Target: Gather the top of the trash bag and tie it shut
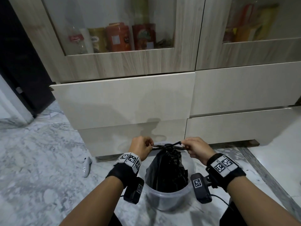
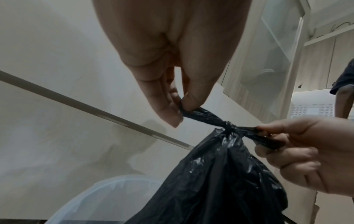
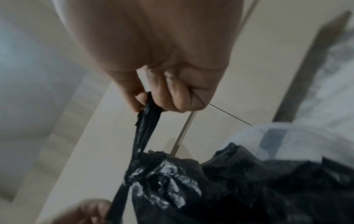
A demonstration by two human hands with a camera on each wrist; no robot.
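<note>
Marbled grey-white floor [image 1: 40, 160] runs up to a pale wood-grain cabinet [image 1: 130, 101] with flat drawer fronts below and glass doors above; behind the left glass stand several tins and jars [image 1: 117, 38], one cream label showing the letters "tös" with the start cut off, a clear bottle with a red label too blurred to read, and orange and red tins whose print cannot be made out; a white game controller [image 1: 86, 167] lies on the floor to the left, well apart from the bin.

A translucent plastic bin [image 1: 167, 196] stands on the floor just in front of the bottom drawer; the black trash bag [image 1: 167, 168] sits inside it, its top gathered into a narrow neck that rises above the rim; a small tight knot [image 2: 228, 127] is formed at that neck, with one twisted tail running off to each side.

The left hand [image 1: 141, 149] pinches the left tail between thumb and curled fingers, as the left wrist view shows close up; the right hand [image 1: 197, 149] has its fingers curled round the right tail, gripping it close to the knot; both tails are stretched taut and nearly level.

Both wrists wear black straps with square black-and-white coded markers [image 1: 132, 159]; no words can be read on them.
</note>
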